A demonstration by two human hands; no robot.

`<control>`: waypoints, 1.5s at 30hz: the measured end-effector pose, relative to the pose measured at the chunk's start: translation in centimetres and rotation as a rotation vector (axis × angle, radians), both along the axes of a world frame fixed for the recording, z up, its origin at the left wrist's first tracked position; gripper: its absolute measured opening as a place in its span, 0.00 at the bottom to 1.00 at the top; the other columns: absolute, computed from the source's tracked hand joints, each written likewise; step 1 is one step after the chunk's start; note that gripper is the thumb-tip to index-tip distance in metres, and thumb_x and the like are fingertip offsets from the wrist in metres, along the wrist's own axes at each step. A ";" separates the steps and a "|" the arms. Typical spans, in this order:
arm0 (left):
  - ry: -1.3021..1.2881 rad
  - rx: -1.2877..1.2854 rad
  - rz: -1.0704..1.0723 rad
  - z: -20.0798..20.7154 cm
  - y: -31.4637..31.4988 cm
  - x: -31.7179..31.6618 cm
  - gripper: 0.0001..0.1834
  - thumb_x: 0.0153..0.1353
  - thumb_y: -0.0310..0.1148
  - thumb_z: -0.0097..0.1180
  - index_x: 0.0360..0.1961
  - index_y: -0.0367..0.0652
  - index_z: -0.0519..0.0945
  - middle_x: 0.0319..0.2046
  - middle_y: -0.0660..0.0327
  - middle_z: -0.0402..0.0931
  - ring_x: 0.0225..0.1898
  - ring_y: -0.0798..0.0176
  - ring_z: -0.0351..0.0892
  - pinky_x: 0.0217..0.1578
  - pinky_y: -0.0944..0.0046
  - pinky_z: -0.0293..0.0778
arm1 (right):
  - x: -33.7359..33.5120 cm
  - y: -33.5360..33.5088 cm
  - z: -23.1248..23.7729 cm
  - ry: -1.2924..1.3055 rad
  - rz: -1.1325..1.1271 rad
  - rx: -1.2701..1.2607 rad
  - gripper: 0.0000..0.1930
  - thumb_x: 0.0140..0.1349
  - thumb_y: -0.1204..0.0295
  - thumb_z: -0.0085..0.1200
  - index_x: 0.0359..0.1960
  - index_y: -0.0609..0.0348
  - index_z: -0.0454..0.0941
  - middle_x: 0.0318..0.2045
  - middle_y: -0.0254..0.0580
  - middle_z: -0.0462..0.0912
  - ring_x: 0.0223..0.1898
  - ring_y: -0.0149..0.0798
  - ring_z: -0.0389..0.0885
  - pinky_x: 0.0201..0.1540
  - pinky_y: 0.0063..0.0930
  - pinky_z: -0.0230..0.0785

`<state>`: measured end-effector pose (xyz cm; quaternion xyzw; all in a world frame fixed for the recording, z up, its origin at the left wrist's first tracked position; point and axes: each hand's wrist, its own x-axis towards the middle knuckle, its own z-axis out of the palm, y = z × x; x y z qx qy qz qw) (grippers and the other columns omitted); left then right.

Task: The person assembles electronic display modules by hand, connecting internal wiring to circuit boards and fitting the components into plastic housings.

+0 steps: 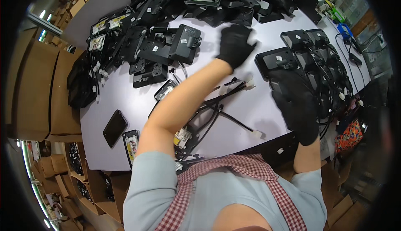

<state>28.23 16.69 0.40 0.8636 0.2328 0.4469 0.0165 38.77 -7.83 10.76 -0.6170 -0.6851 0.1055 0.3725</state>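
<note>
The left hand [234, 45], in a black glove, reaches far across the white desk [125, 101] with its fingers [249, 46] loosely curled and holding nothing, hovering just beside the black devices [167, 43] piled at the far edge. The right hand [297, 112], also gloved, rests with fingers closed on the nearest black device [276, 61] of a row [317, 59] lined up along the right side of the desk. Between the arms lies a tangle of black cables with white plugs [227, 105], and a dark phone [115, 127] lies near the left front edge.
</note>
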 end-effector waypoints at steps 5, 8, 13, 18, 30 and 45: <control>0.621 -0.270 0.734 4.6 4.5 -12.8 0.25 0.55 0.56 0.61 0.43 0.47 0.83 0.41 0.55 0.82 0.44 0.51 0.81 0.48 0.52 0.75 | -3.7 3.0 -4.5 0.183 0.170 0.008 0.17 0.63 0.69 0.59 0.53 0.58 0.78 0.47 0.48 0.81 0.48 0.46 0.81 0.51 0.37 0.74; 0.590 -0.027 0.606 1.8 5.5 -20.4 0.23 0.53 0.53 0.64 0.41 0.46 0.83 0.43 0.52 0.81 0.44 0.49 0.82 0.47 0.51 0.75 | -6.3 5.6 -5.9 0.046 0.234 0.083 0.16 0.62 0.69 0.60 0.51 0.58 0.78 0.45 0.47 0.81 0.43 0.46 0.81 0.48 0.37 0.74; 0.260 -0.231 0.368 4.6 -4.2 -25.8 0.17 0.53 0.43 0.70 0.40 0.47 0.82 0.34 0.55 0.83 0.41 0.49 0.81 0.43 0.51 0.74 | -9.7 6.8 -8.4 0.093 0.375 0.112 0.15 0.56 0.72 0.64 0.44 0.58 0.79 0.42 0.47 0.81 0.42 0.50 0.80 0.48 0.40 0.72; 0.442 -0.282 0.833 5.0 -8.0 -36.5 0.15 0.57 0.39 0.65 0.43 0.46 0.83 0.44 0.54 0.80 0.46 0.47 0.79 0.48 0.50 0.74 | -15.5 7.6 -8.5 0.157 0.503 0.239 0.13 0.53 0.72 0.65 0.41 0.58 0.80 0.41 0.48 0.81 0.42 0.50 0.80 0.46 0.40 0.73; 0.055 -0.775 1.008 -2.4 -12.2 -58.1 0.17 0.61 0.41 0.58 0.45 0.42 0.84 0.47 0.53 0.81 0.49 0.49 0.79 0.53 0.57 0.73 | -24.1 14.5 -11.6 -0.163 0.699 0.133 0.09 0.56 0.67 0.60 0.36 0.56 0.82 0.40 0.46 0.80 0.47 0.50 0.78 0.50 0.43 0.70; -0.487 -0.675 0.697 5.4 -12.7 -43.8 0.14 0.73 0.33 0.48 0.54 0.41 0.78 0.32 0.64 0.78 0.30 0.73 0.75 0.33 0.70 0.73 | -17.1 15.0 -7.3 0.860 0.274 -0.176 0.12 0.68 0.67 0.55 0.45 0.63 0.79 0.31 0.35 0.82 0.28 0.27 0.79 0.31 0.21 0.72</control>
